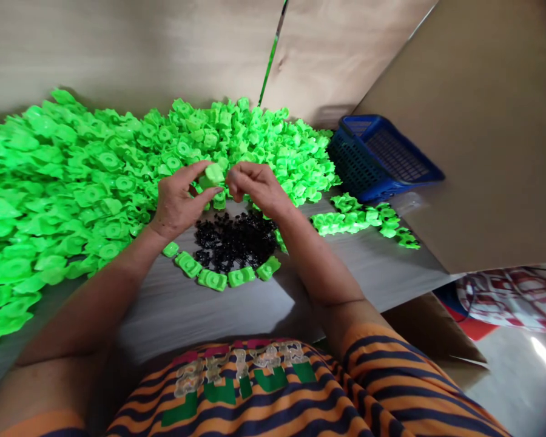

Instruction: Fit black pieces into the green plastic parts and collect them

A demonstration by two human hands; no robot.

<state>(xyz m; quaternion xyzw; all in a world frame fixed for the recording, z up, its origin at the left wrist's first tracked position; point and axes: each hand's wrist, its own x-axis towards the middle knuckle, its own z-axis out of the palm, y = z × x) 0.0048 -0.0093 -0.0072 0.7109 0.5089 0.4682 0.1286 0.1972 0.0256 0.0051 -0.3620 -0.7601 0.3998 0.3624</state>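
- Pinching one green piece (pixel 213 175), the left hand (pixel 179 200) is clamping its thumb and forefinger on the sides, seemingly leaving the front clear for the other hand.
- Left of the grip and behind it, a broad heap of loose green parts (pixel 95 161) is lying against a pale wooden wall (pixel 118 48), which is probably stopping them from spilling backward.
- Below the grip, nearer the body, several single green parts (pixel 212 280) are lying in a curved row, perhaps bordering the black pieces (pixel 236 238).
- Just below and right of the grip, those black pieces are clustering on the grey table (pixel 164 318), presumably within easy reach of both hands.
- Close beside the grip, the right hand (pixel 255 185) is curling its fingers together; whether they are holding anything small, I cannot tell.
- Farther right, more green parts (pixel 346 222) are lying in bands before a blue basket (pixel 359 167), perhaps for sorting.
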